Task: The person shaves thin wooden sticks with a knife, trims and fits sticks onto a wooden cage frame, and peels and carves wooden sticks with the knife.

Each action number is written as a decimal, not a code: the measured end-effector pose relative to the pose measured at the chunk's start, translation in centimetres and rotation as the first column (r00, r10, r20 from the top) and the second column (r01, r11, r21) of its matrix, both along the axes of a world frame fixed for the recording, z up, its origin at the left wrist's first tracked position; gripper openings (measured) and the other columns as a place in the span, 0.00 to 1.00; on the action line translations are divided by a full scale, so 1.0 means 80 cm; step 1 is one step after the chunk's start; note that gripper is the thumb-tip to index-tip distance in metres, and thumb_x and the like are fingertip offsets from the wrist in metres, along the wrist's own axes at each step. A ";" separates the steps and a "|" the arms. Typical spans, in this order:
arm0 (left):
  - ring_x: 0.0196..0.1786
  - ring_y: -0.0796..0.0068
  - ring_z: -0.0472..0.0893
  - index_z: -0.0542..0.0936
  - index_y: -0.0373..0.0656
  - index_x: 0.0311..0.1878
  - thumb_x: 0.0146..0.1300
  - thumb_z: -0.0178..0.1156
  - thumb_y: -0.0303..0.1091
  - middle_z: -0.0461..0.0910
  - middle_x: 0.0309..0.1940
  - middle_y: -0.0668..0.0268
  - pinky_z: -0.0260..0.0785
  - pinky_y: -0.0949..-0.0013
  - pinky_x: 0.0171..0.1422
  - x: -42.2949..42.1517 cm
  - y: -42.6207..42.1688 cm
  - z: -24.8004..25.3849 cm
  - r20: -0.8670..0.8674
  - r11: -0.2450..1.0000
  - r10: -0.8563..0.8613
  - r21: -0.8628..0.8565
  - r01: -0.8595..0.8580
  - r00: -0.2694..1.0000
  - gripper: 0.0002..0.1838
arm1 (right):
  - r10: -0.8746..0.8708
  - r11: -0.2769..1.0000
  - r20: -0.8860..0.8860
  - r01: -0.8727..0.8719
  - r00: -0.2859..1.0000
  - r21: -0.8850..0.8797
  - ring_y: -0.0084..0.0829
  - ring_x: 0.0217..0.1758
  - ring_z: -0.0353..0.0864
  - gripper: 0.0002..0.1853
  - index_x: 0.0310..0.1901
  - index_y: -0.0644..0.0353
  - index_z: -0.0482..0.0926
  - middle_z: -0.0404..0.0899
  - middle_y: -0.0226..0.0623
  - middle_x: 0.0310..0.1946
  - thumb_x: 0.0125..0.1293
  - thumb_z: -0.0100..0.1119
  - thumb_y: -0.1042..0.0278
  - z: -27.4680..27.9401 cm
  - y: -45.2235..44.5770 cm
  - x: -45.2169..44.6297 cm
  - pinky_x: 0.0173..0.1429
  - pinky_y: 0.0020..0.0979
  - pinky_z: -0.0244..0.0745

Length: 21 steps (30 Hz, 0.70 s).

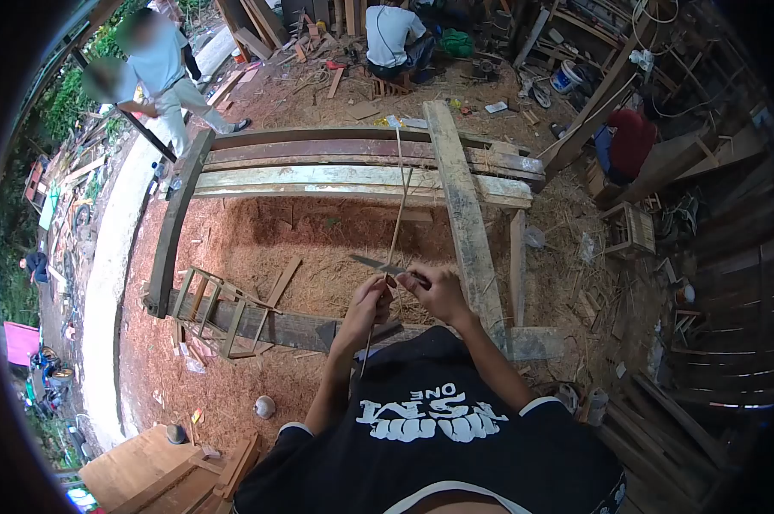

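Observation:
My right hand [439,293] is closed round the handle of a knife [372,263], whose blade points to the left, across a long thin strip of wood or bamboo [401,206]. My left hand [370,304] pinches this strip just below the blade. From there the strip runs up and away over the wooden frame, and its lower end shows beneath my left hand near my shirt. The blade looks to be touching the strip or right beside it. Both hands are in front of my chest, above the frame's near beam [297,328].
A large beam frame surrounds me, with a slanted plank [460,197] at right and stacked boards [318,177] across the back. A small slatted wooden piece [220,313] leans at left. Shavings cover the ground. People stand at upper left; others sit at the back and right.

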<state>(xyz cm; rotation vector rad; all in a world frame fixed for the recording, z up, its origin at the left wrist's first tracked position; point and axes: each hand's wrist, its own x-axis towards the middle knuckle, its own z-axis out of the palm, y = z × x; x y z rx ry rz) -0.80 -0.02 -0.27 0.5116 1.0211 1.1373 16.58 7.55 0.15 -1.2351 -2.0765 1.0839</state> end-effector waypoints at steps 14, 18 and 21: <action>0.25 0.86 0.60 0.73 0.45 0.39 0.77 0.48 0.34 0.64 0.26 0.78 0.52 0.76 0.27 0.003 -0.012 -0.015 -0.371 0.995 0.052 0.095 -0.018 0.927 0.08 | 0.056 0.998 -0.035 -0.055 0.998 0.035 0.33 0.20 0.78 0.26 0.35 0.56 0.87 0.73 0.34 0.15 0.65 0.63 0.36 0.004 -0.014 0.001 0.28 0.37 0.69; 0.23 0.86 0.61 0.73 0.45 0.39 0.77 0.48 0.34 0.64 0.24 0.78 0.51 0.75 0.25 0.005 -0.009 -0.026 -0.506 0.987 0.078 0.163 0.007 0.859 0.08 | 0.052 0.998 -0.057 -0.049 0.997 0.046 0.32 0.19 0.77 0.25 0.34 0.56 0.87 0.73 0.33 0.15 0.63 0.65 0.38 0.003 -0.013 0.003 0.27 0.36 0.69; 0.19 0.85 0.59 0.73 0.46 0.39 0.77 0.48 0.34 0.62 0.21 0.77 0.49 0.74 0.22 0.012 -0.015 -0.001 -0.269 0.997 0.068 0.057 -0.055 0.961 0.08 | 0.073 0.995 -0.072 -0.067 0.995 0.079 0.32 0.19 0.77 0.23 0.33 0.56 0.87 0.74 0.33 0.15 0.61 0.69 0.40 0.002 -0.011 0.008 0.27 0.35 0.69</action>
